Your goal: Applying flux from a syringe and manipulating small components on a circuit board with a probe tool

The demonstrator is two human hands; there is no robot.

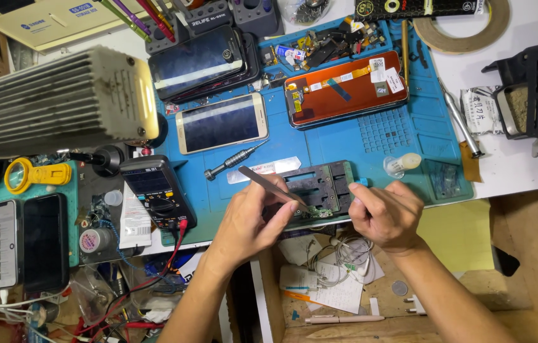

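Note:
My left hand point(246, 222) grips slim metal tweezers point(269, 183), their tip down on a small green circuit board point(321, 213). The board sits clamped at the near edge of a dark metal board holder point(320, 184) on the blue work mat point(383, 136). My right hand point(384, 213) rests at the holder's right end, fingers curled around its blue knob point(361, 181). Whether the tweezers pinch a part is too small to tell.
A screwdriver point(231, 161), a gold phone point(221, 122), a phone opened with its orange back up point(345, 89) and a small glue bottle point(402, 164) lie on the mat. A black multimeter point(156, 190) with red leads stands left. An open drawer with cables point(339, 260) is below.

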